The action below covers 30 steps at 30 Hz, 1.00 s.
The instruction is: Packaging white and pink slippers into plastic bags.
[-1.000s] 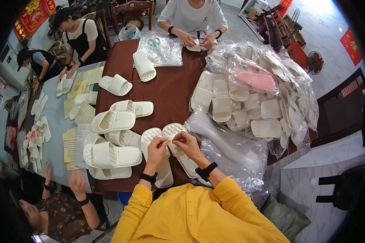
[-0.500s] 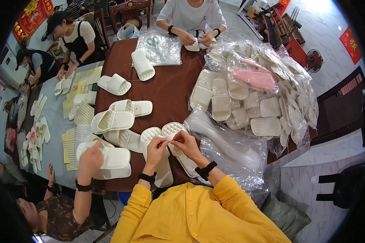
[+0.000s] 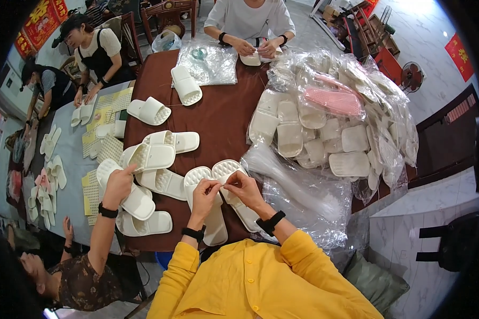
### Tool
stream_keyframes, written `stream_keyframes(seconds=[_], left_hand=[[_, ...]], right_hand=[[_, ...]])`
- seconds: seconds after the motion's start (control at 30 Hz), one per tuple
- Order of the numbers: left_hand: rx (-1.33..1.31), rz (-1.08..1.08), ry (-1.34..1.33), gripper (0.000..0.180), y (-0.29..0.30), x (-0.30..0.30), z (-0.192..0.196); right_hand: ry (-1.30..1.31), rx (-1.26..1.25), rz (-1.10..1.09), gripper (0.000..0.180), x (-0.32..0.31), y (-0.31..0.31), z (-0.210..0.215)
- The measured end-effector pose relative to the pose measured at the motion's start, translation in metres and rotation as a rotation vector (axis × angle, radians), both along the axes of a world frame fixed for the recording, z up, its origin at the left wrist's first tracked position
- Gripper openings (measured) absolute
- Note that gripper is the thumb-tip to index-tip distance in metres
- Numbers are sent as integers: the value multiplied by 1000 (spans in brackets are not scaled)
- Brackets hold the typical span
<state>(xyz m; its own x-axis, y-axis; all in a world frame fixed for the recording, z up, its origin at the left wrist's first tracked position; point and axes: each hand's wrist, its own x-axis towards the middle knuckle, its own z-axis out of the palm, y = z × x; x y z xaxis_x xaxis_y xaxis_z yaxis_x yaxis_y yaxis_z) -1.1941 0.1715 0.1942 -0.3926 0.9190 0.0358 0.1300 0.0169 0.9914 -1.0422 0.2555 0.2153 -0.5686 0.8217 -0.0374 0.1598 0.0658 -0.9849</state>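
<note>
My left hand [image 3: 205, 193] and my right hand [image 3: 243, 188] meet fingertip to fingertip over a pair of cream slippers at the table's near edge. Both are closed in a pinch; whatever sits between the fingertips is too small to make out. The left slipper [image 3: 214, 227] lies under my left hand, the right slipper [image 3: 226, 168] under my right hand. Both have bumpy insoles and point away from me, side by side. Right of my right hand rests a bundle of thin translucent white strands [image 3: 298, 183] on clear plastic bags [image 3: 308, 212].
A heap of bagged slippers [image 3: 351, 151] with a pink one [image 3: 332, 101] covers the table's right. More slippers [image 3: 162, 184] lie to the left. A co-worker's hand [image 3: 119, 186] grips a slipper there; another person's hands [image 3: 258, 49] work across the brown table [image 3: 223, 114].
The co-worker at left has lifted and turned a slipper leftward, uncovering another slipper beneath. My hands stay nearly still, pinched together over the pair.
</note>
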Motion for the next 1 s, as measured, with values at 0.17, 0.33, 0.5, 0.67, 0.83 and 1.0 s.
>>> stream_keyframes(seconds=[0.17, 0.33, 0.5, 0.67, 0.83, 1.0], left_hand=[[-2, -4, 3, 6, -1, -1, 0], [-23, -30, 31, 6, 0, 2, 5], [36, -52, 104, 5, -1, 3, 3], [84, -89, 178, 3, -1, 1, 2], [24, -97, 119, 3, -1, -1, -4], [46, -99, 207, 3, -2, 0, 2]], right_hand=[[-33, 7, 37, 16, 0, 0, 0], [-18, 43, 18, 16, 2, -1, -6], [-38, 211, 4, 17, 0, -7, -9], [-144, 249, -27, 16, -4, -10, -6], [-197, 375, 1, 14, -5, -11, -2], [-143, 410, -23, 12, -10, -13, -8]])
